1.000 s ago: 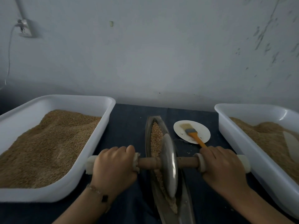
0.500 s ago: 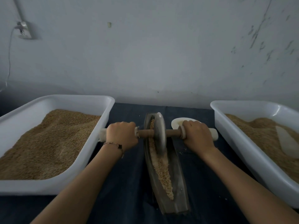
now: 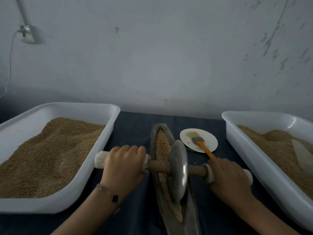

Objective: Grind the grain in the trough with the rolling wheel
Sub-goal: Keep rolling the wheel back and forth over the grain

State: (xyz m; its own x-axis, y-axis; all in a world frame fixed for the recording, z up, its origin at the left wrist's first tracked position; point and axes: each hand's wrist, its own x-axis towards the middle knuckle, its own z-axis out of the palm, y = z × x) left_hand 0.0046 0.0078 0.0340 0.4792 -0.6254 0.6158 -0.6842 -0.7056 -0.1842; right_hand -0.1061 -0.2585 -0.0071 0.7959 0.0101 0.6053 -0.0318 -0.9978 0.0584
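A long, narrow metal trough (image 3: 171,192) lies on the dark blue cloth of the desk (image 3: 135,126), running from the near edge toward the wall, roughly midway between the two side edges. Grain (image 3: 162,145) fills its channel, heaped at the far end and trailing thin toward the near tip. A metal rolling wheel (image 3: 178,170) stands upright in the trough about halfway along, its rim down in the grain, with a wooden axle (image 3: 158,167) passing through it crosswise. The left hand (image 3: 124,168) is clenched around the white-wrapped left grip of the axle, a thin bracelet (image 3: 108,192) on its wrist; the right hand (image 3: 228,178) is wrapped around the white right grip in the same way. Just right of the trough's far end sits a small white plate (image 3: 208,139) carrying a brush (image 3: 199,141) with an orange handle that points toward the right hand. A large white tub (image 3: 88,182) of brown grain stands along the left edge of the desk, and a second white tub (image 3: 254,158), also holding grain, stands along the right edge.
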